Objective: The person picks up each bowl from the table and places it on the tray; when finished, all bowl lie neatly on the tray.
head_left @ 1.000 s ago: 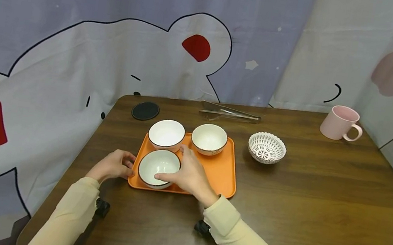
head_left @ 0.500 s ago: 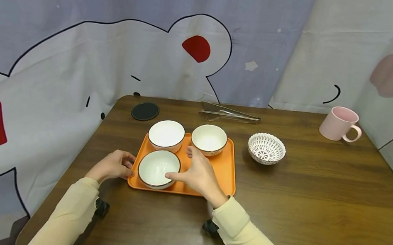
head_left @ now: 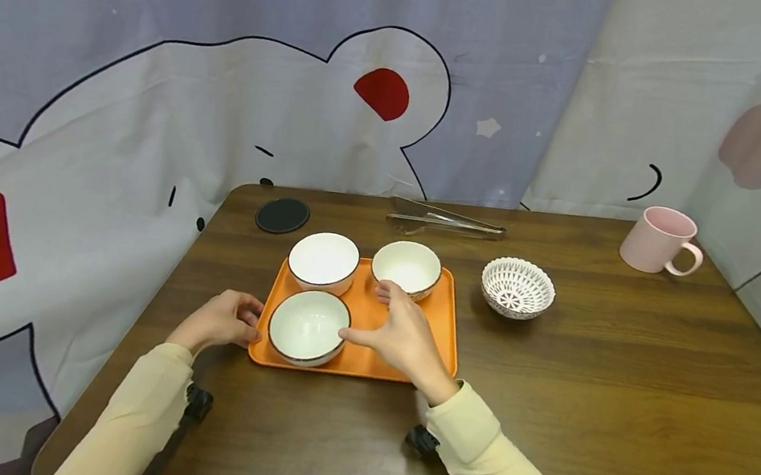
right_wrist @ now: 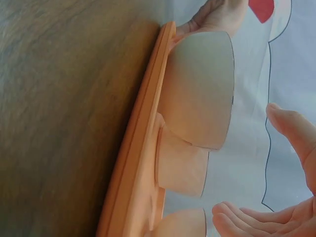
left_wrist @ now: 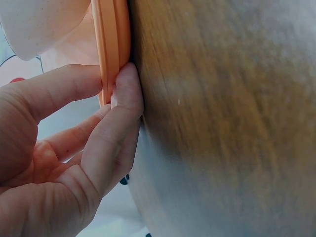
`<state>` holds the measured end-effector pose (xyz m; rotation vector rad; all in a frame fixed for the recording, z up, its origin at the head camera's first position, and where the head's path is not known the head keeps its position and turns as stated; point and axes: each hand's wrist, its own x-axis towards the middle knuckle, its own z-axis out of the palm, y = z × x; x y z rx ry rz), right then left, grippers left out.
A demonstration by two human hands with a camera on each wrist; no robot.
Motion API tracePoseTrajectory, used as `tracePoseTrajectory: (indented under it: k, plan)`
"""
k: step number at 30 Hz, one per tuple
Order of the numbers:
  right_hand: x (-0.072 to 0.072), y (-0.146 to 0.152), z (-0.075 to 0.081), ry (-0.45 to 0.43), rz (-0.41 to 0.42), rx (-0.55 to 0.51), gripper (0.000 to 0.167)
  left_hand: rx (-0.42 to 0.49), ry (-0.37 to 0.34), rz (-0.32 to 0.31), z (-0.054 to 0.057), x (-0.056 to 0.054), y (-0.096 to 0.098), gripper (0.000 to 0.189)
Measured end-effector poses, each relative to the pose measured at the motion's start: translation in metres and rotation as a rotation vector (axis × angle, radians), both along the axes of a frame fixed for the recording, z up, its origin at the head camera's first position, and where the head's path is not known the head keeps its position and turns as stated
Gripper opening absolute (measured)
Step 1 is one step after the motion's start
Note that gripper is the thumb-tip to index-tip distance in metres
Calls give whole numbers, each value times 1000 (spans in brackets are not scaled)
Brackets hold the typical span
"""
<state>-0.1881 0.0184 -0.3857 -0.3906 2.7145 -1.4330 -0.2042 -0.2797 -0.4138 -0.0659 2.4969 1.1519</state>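
Observation:
An orange tray [head_left: 431, 334] lies on the table with three white bowls on it. The front bowl [head_left: 305, 328] stands at the near left, a dark-rimmed bowl [head_left: 323, 262] behind it, and a third bowl [head_left: 406, 265] at the back right. At the tray's left edge my left hand [head_left: 217, 322] pinches the rim [left_wrist: 109, 34], thumb and fingers on either side of it. My right hand [head_left: 407, 344] hovers above the tray, right of the front bowl, thumb and fingers spread. In the right wrist view nothing is between that thumb and the fingers.
To the tray's right stands a white openwork basket [head_left: 517, 289]. Metal tongs [head_left: 446, 223] and a black round coaster [head_left: 281, 215] lie behind the tray. A pink mug [head_left: 656, 240] stands at the far right corner. A patterned curtain [head_left: 223, 110] hangs behind the table.
My right hand has moved to the right, away from the front bowl, with thumb and fingers apart. My left hand, the tray and the bowls have stayed in place.

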Motion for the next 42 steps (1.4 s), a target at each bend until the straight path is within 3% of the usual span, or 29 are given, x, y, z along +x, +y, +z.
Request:
tracePoseTrajectory:
  k: [11, 21, 32, 42]
  plan:
    - [-3, 13, 4, 41, -38, 0, 91, -4, -8, 4, 0, -1, 0, 54]
    - [-8, 24, 0, 2, -55, -17, 91, -5, -13, 7, -1, -1, 0, 54]
    - [-11, 37, 0, 28, -82, 20, 91, -15, -13, 18, 0, -2, 1, 53]
    - [-13, 47, -2, 29, -97, -9, 90, -16, -3, 4, 1, 0, 0, 53]
